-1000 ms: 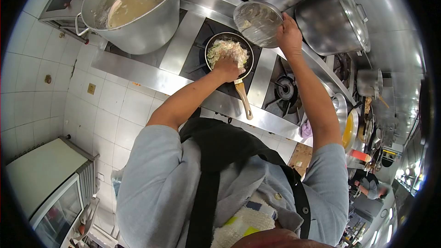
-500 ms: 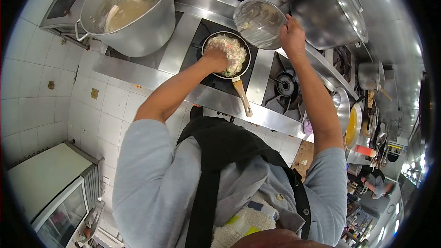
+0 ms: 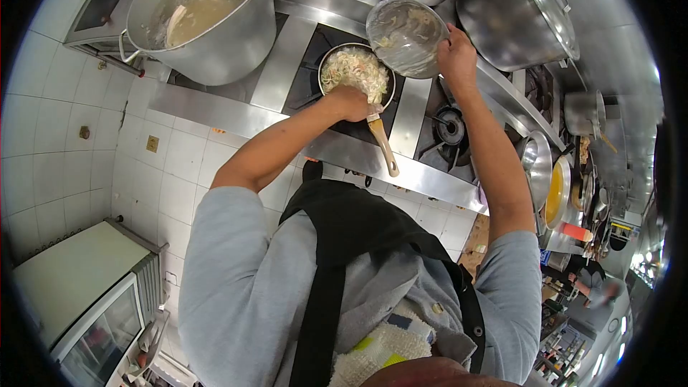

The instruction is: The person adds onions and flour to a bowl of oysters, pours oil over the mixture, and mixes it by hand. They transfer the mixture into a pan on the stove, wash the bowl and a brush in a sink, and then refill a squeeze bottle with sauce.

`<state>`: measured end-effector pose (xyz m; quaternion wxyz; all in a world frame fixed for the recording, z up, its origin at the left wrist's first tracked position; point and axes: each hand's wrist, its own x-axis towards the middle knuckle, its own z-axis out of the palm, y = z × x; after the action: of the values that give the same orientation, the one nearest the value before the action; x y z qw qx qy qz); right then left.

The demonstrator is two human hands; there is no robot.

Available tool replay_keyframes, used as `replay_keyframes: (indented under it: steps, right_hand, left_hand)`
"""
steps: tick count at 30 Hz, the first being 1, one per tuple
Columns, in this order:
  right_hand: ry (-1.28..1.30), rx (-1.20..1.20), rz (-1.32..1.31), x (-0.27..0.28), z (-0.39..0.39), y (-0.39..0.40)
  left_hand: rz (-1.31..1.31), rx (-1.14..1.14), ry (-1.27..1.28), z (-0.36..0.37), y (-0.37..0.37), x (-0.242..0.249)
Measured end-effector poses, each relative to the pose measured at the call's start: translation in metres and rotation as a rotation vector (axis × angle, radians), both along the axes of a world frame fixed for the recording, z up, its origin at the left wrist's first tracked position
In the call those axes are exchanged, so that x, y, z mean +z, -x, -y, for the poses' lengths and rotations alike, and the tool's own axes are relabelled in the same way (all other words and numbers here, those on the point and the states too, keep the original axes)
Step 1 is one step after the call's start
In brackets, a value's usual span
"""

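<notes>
In the head view, we see a frying pan (image 3: 393, 87) on the stove (image 3: 410, 118), just above the middle of the frame. It lies level, its round mouth facing up. Its long axis runs through the tan handle (image 3: 384, 145), which leaves the lower right of the rim and points steeply down the frame, leaning a little to the right. The handle's free end reaches over the stove's front edge. Pale shredded food (image 3: 355, 70) covers most of the pan.

Our left hand (image 3: 349, 102) is over the lower rim of the pan, at the near edge of the food, back of the hand up. Its fingers are mostly hidden, so we cannot tell how far open it is or whether it has hold of any food.

Our right hand (image 3: 457, 57) is closed on the right rim of a metal bowl (image 3: 405, 39), tilted so that its smeared inside faces us. The bowl overlaps the pan's upper right rim in the view; whether they touch, we cannot tell.

We see a large stockpot (image 3: 233, 50) of cloudy liquid at the upper left and a big lidded pot (image 3: 494, 29) at the upper right. A bare gas burner (image 3: 449, 129) sits right of the handle. Farther right is a red squeeze bottle (image 3: 575, 232), with another person (image 3: 591, 285) beyond, at the lower right.
</notes>
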<state>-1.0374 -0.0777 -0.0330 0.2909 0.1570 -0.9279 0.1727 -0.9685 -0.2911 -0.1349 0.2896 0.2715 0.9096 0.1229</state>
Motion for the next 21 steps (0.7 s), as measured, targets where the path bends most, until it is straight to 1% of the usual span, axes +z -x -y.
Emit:
replay_keyframes:
  steps: [3,4,7,8,10,11,13,14,17,18,19,21]
  right_hand:
    - [0.037,-0.033,0.059,-0.001,-0.001,-0.004]
    - [0.056,-0.050,0.077,-0.003,-0.002,-0.005]
    - [0.009,-0.003,0.015,-0.013,0.002,-0.005]
    - [0.051,-0.035,0.093,-0.014,0.009,-0.008]
    - [0.012,0.025,0.074,-0.020,0.015,-0.007]
    - [-0.006,0.057,0.067,-0.026,0.018,-0.007]
    - [-0.017,0.036,0.055,-0.033,0.025,-0.002]
    - [-0.036,0.006,0.053,-0.036,0.024,0.001]
    - [-0.036,-0.068,0.035,-0.044,0.008,0.015]
    - [-0.029,-0.081,0.026,-0.045,-0.002,0.019]
    - [-0.020,-0.119,0.018,-0.044,-0.013,0.021]
    - [0.004,-0.192,-0.001,-0.039,-0.029,0.026]
  left_hand:
    - [0.050,0.027,-0.042,-0.005,0.008,-0.025]
    - [0.015,-0.053,-0.113,-0.003,0.020,-0.029]
    - [-0.204,0.153,-0.445,0.004,0.041,0.018]
    - [-0.379,0.141,-0.497,0.001,0.050,0.013]
    - [-0.741,0.121,-0.596,-0.013,0.072,-0.003]
    - [-0.691,0.093,-0.499,-0.016,0.074,-0.015]
    - [-0.596,0.028,-0.307,-0.020,0.081,-0.029]
    - [-0.607,-0.051,-0.235,-0.017,0.068,-0.019]
    - [-0.375,-0.081,-0.200,-0.003,0.043,-0.014]
    - [-0.276,-0.018,-0.206,0.000,0.042,-0.021]
    - [-0.329,0.068,-0.335,0.001,0.041,-0.027]
    - [-0.440,0.239,-0.587,0.008,0.030,-0.010]
